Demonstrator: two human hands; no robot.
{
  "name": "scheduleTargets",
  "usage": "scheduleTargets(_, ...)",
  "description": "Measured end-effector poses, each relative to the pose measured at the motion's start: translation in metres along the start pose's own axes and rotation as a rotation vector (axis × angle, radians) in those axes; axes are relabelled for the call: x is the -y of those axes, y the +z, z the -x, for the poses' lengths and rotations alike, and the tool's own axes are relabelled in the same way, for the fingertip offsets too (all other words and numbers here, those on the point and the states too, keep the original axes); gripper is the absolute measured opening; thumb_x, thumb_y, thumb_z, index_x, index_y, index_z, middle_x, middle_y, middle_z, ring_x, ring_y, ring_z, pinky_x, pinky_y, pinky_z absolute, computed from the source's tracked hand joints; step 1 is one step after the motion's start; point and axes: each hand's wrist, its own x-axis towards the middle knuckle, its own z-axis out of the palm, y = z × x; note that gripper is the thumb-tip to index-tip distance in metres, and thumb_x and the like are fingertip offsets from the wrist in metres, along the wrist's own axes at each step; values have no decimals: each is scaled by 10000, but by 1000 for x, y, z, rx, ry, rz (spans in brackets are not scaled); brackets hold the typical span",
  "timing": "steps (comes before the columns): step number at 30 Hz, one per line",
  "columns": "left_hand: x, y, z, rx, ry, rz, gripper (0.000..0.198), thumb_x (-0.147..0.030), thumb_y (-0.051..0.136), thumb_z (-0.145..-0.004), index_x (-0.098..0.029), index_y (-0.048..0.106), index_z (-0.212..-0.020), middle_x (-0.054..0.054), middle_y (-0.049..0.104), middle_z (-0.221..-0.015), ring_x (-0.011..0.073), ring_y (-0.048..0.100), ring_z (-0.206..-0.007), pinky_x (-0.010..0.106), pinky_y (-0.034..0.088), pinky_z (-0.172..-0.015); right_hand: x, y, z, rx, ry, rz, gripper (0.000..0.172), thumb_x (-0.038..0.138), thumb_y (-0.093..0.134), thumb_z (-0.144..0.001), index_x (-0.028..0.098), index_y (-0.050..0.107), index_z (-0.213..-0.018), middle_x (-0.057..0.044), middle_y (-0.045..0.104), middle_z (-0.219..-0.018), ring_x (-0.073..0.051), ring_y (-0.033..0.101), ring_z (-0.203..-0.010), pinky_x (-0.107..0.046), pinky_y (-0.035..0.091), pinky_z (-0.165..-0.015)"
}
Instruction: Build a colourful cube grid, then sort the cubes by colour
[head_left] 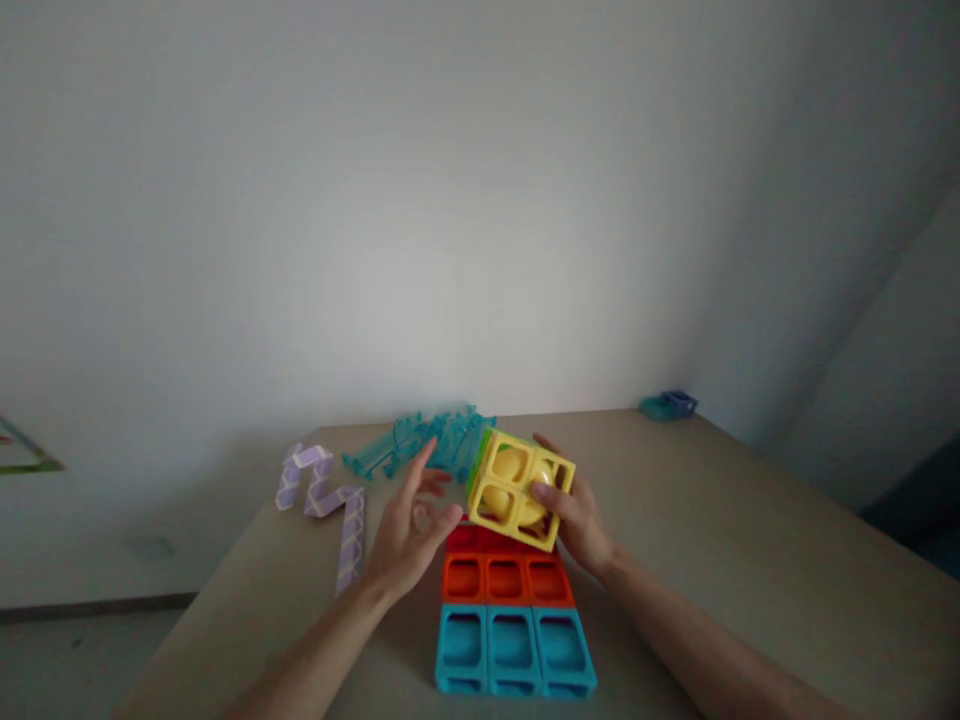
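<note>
In my right hand (574, 505) is a yellow block (519, 490) with square openings and rounded yellow shapes inside. A green part (480, 462) shows along its left side. The thumb presses on the front and the fingers go behind. My left hand (412, 525) is empty just left of the block, its fingers apart. Below both hands lies a row of orange-red blocks (506, 578) with square hollows, up against a row of blue blocks (513, 648) nearer me. A darker red row behind is partly hidden by the yellow block.
A lilac snake-like folding toy (351, 535) lies on the left of the table (712, 530). Several clear teal plastic pieces (427, 440) are heaped at the back edge. A small blue and teal object (669, 405) sits at the far right corner. A pale wall rises behind.
</note>
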Motion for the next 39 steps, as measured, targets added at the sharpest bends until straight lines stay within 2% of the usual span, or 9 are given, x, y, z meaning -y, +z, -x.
scheduleTargets(3, -3, 6, 4, 125, 97, 228, 907, -463, 697, -758, -311, 212, -1509, 114, 480, -1412, 324, 507, -1238, 440, 445, -993, 0, 15, 9, 111, -58, 92, 912, 355, 791, -694, 267, 267, -1435, -113, 559, -1332, -307, 592, -1159, -477, 494, -960)
scheduleTargets(8, -1, 13, 8, 187, 71, 305, 922, -373, 730, -751, -377, 190, -1499, 81, 445, -1448, 323, 473, -1288, 480, 414, -1047, -2, 18, 14, 246, -196, 271, 979, 348, 800, -692, 265, 216, -1474, -139, 467, -1407, -311, 492, -1275, -495, 394, -1057)
scheduleTargets(13, 13, 9, 8, 154, 201, 162, 795, -356, 846, -584, -308, 518, -1306, 105, 485, -1356, 360, 465, -1265, 501, 404, -1036, -4, 11, 17, 362, -188, 432, 1170, 292, 858, -607, 283, 123, -1517, -151, 366, -1470, -339, 437, -1314, -497, 420, -1034)
scheduleTargets(17, 13, 8, 9, 119, 181, 168, 691, -402, 849, -551, -281, 592, -1181, 112, 532, -1255, 362, 489, -1218, 485, 441, -989, 0, 13, 18, 428, -175, 398, 1245, 228, 858, -594, 312, 32, -1522, -148, 315, -1489, -324, 478, -1280, -475, 455, -1008)
scheduleTargets(24, 1, 11, 8, 111, 163, 257, 679, -373, 848, -542, -292, 580, -1160, 88, 505, -1286, 312, 568, -1105, 407, 502, -884, 8, 23, 19, 376, -179, 324, 1187, 213, 873, -558, 319, 153, -1496, -120, 410, -1421, -313, 493, -1255, -480, 406, -1047)
scheduleTargets(28, -2, 2, 4, 60, 144, 273, 692, -435, 848, -516, -279, 579, -1133, 72, 551, -1188, 268, 609, -962, 367, 525, -792, 11, 19, 17, 380, -103, 199, 1091, 307, 846, -602, 315, 191, -1474, -112, 494, -1334, -296, 585, -1120, -445, 511, -916)
scheduleTargets(31, -3, -12, -4, -86, 84, 304, 767, -552, 796, -537, -270, 509, -1189, 59, 605, -1056, 229, 612, -811, 343, 528, -679, 15, 6, 9, 245, -116, 120, 1000, 402, 813, -635, 317, 236, -1448, -83, 564, -1199, -256, 636, -942, -386, 564, -760)
scheduleTargets(35, 2, -28, -15, -252, 109, 157, 701, -409, 814, -583, -251, 468, -1172, 55, 605, -1079, 213, 619, -882, 326, 514, -767, 14, -24, -12, -50, -255, 311, 1074, 349, 820, -635, 353, 138, -1464, -38, 570, -1090, -202, 619, -840, -366, 559, -733)
scheduleTargets(39, 13, -36, -21, -163, 36, -30, 717, -335, 798, -635, -247, 431, -1244, 48, 590, -1066, 210, 614, -922, 342, 498, -826, 0, -59, -32, -146, -287, 673, 1122, 399, 780, -657, 299, 24, -1480, -61, 558, -1119, -229, 625, -897, -459, 535, -830)
